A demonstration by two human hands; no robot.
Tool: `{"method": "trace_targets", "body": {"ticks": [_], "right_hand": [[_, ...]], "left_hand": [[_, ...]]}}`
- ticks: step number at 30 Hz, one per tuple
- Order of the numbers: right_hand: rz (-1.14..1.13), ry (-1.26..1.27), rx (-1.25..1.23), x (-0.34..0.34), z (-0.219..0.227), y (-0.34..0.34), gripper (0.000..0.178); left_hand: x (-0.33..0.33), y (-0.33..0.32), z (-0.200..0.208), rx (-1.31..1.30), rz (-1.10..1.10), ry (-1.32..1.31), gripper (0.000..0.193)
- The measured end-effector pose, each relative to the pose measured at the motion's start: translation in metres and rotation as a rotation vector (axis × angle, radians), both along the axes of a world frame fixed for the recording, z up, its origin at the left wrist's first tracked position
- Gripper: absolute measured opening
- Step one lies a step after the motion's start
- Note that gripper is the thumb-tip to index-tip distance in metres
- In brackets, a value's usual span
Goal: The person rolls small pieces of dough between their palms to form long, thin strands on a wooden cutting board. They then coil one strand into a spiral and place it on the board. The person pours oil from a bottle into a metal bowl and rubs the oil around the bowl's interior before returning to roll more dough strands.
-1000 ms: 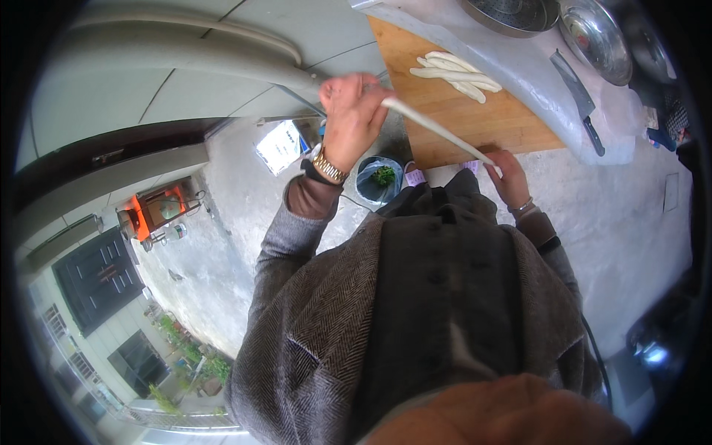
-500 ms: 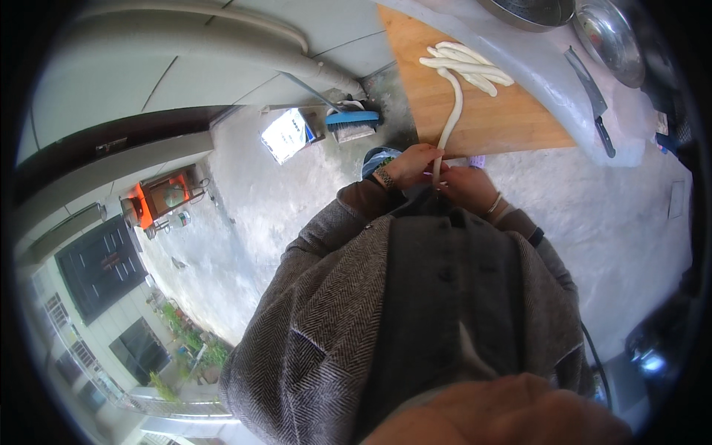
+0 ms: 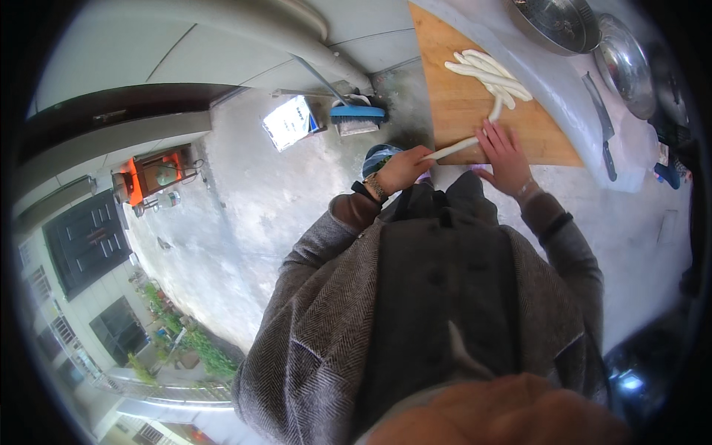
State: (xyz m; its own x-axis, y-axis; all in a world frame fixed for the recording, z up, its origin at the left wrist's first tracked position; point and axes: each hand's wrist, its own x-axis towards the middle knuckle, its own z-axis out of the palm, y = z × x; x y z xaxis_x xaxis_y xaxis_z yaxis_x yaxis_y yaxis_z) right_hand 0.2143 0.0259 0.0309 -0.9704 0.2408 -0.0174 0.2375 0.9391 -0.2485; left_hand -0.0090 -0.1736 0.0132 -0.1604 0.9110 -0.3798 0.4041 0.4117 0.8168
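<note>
A long white dough rope (image 3: 455,148) lies across the near edge of a wooden board (image 3: 446,111). My left hand (image 3: 400,169) pinches its left end just off the board's edge. My right hand (image 3: 506,157) rests on the rope with its fingers stretched out, covering a stretch of it. Beyond those fingers the rope bends away toward a small heap of dough strips (image 3: 486,73), which lie side by side and partly over each other on the board.
Clear plastic sheeting (image 3: 530,59) covers the board's right side. A knife (image 3: 597,107) lies on it, near a round metal pan (image 3: 560,26) and a shiny metal bowl (image 3: 624,67). On the floor to the left are a blue broom (image 3: 357,113) and a white box (image 3: 289,123).
My right hand has moved away from my left and now lies flat on the dough rope. The rope, earlier hanging over the board's edge between both hands, now runs slanted across the board.
</note>
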Motion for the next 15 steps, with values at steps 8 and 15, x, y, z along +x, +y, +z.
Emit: {"method": "trace_targets", "body": {"ticks": [8,15], "right_hand": [[0.077,0.044,0.004,-0.04,0.003,-0.009,0.078],[0.102,-0.07,-0.072,-0.035,-0.03,-0.017,0.087]], "left_hand": [[0.0,0.005,0.002,0.164,-0.004,0.06,0.023],[-0.016,-0.001,0.007,0.21,0.054,0.18,0.021]]}}
